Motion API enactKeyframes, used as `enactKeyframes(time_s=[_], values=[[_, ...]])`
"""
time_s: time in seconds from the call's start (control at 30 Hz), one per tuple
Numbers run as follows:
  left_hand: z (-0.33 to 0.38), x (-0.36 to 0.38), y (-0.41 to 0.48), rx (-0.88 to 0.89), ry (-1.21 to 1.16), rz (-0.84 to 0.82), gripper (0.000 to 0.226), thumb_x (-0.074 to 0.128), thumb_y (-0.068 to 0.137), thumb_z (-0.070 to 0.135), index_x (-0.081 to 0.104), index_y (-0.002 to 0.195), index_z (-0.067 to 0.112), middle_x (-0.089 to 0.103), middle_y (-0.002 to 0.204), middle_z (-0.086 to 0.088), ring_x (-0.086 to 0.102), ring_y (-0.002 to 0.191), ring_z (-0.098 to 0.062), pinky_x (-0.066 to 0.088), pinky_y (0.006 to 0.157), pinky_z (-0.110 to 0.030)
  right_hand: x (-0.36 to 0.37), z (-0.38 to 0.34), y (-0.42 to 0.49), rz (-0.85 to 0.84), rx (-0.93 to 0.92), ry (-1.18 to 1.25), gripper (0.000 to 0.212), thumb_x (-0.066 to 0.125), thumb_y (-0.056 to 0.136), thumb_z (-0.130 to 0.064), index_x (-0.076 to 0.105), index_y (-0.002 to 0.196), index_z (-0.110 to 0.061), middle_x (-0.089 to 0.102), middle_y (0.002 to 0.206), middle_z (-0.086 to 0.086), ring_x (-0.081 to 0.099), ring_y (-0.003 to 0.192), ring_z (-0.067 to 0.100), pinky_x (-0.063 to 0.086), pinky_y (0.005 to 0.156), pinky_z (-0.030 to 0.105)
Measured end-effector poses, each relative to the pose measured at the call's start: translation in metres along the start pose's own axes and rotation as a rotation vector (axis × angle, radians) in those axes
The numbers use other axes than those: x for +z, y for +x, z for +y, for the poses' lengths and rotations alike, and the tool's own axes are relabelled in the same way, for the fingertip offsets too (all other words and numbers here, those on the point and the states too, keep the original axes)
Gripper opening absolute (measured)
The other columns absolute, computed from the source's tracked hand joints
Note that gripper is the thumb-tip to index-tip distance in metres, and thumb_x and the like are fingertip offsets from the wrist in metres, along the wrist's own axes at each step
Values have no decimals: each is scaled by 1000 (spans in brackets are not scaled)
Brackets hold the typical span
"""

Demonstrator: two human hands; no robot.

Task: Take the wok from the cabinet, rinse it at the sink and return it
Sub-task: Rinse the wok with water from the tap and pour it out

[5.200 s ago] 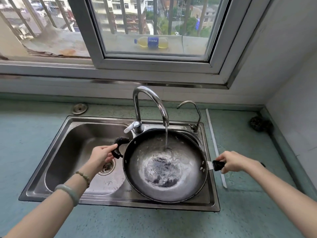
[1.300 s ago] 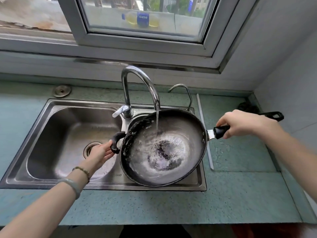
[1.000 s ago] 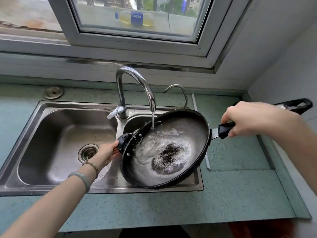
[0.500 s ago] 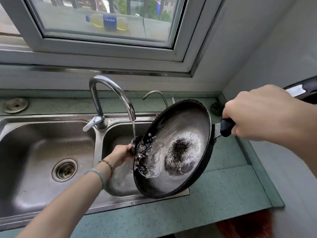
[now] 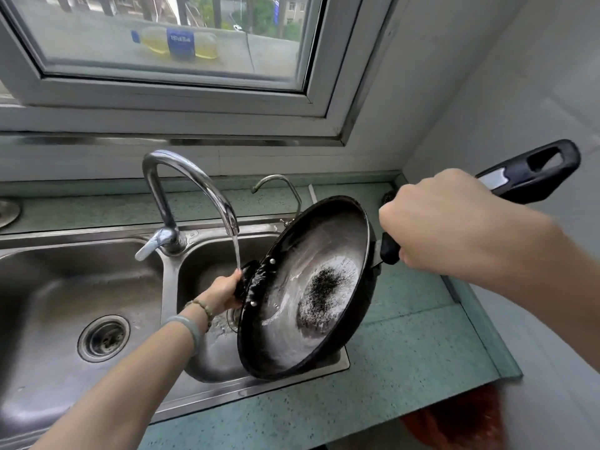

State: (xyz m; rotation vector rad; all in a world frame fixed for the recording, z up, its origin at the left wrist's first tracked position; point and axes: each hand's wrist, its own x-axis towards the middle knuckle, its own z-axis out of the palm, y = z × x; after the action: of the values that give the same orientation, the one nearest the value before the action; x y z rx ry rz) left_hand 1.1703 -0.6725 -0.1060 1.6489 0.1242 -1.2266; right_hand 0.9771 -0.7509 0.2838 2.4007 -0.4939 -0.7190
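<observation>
Both hands grip the wok [image 5: 311, 287] tilted steeply over the sink [image 5: 207, 261]: right hand [image 5: 444, 222] on its long handle; left hand [image 5: 224, 290] on the helper handle, under the tap's [image 5: 191, 180] stream.

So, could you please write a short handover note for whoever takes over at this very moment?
Left hand grips the wok's small side handle; right hand grips the long handle.
The wok is tilted steeply over the right basin of the sink, wet inside, with a dark patch at its centre.
The tap runs; its stream lands by the left hand.
Done: wok fetched, rinse under way.
Left: finish rinsing, close the tap, return the wok to the cabinet, which is out of view.
</observation>
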Motion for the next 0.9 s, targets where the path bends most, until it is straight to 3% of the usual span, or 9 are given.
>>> enactKeyframes(time_s=[0.17, 0.3, 0.43, 0.5, 0.6, 0.73, 0.8, 0.9], values=[[6, 5, 3, -13, -38, -26, 35, 47, 97, 38, 57, 82, 8, 59, 75, -8, 60, 46, -14, 52, 39, -24, -5, -5, -1, 14, -7, -10, 35, 52, 83, -8, 27, 60, -17, 29, 58, -1, 24, 46, 13, 12, 47, 26], [9, 10, 6, -45, -33, -73, 36, 40, 99, 41, 54, 88, 10, 56, 78, -8, 56, 63, -21, 54, 46, -28, -5, -3, -4, 23, 3, 2, 35, 51, 82, -8, 26, 60, -17, 28, 58, -1, 22, 46, 13, 11, 47, 25], [10, 17, 7, -59, -49, -27, 21, 46, 100, 21, 51, 86, 5, 53, 77, -10, 52, 63, -22, 49, 33, -29, 2, 1, -6, 30, 23, 18, 36, 52, 82, -8, 26, 59, -18, 27, 58, -1, 21, 46, 14, 11, 47, 26], [9, 16, 7, -66, -39, 4, 11, 49, 97, 8, 50, 87, 3, 52, 78, -11, 52, 64, -20, 48, 30, -32, 8, 3, -7, 34, 41, 11, 31, 53, 83, -9, 33, 61, -18, 27, 58, -2, 26, 47, 15, 11, 47, 26], [9, 5, 5, -61, -34, 25, 10, 50, 96, 5, 52, 86, 3, 54, 82, -12, 54, 66, -21, 50, 33, -32, 23, 11, -5, 20, 68, 62, 15, 54, 82, -14, 51, 76, -27, 27, 60, -4, 53, 64, 24, 12, 46, 26], [6, -23, -2, -41, -144, 83, 12, 54, 94, 6, 53, 84, -1, 58, 82, -15, 59, 67, -25, 53, 38, -35, 66, 31, 12, -14, 125, 205, 12, 60, 77, -23, 59, 87, -29, 37, 62, -8, 44, 59, 19, 17, 46, 25], [6, -42, -11, -33, -191, 98, 15, 56, 93, 8, 53, 83, -2, 58, 71, -16, 59, 59, -24, 55, 43, -38, 99, 41, 27, -61, 141, 302, 20, 65, 75, -27, 63, 94, -35, 48, 68, -9, 54, 71, 20, 22, 47, 24], [8, -77, -31, 1, -163, 116, 18, 60, 91, 16, 52, 80, 4, 53, 44, -6, 49, 31, -13, 56, 45, -31, 158, 46, 52, -138, 140, 440, 34, 70, 72, -30, 63, 104, -39, 63, 90, -6, 62, 91, 20, 31, 50, 24]])
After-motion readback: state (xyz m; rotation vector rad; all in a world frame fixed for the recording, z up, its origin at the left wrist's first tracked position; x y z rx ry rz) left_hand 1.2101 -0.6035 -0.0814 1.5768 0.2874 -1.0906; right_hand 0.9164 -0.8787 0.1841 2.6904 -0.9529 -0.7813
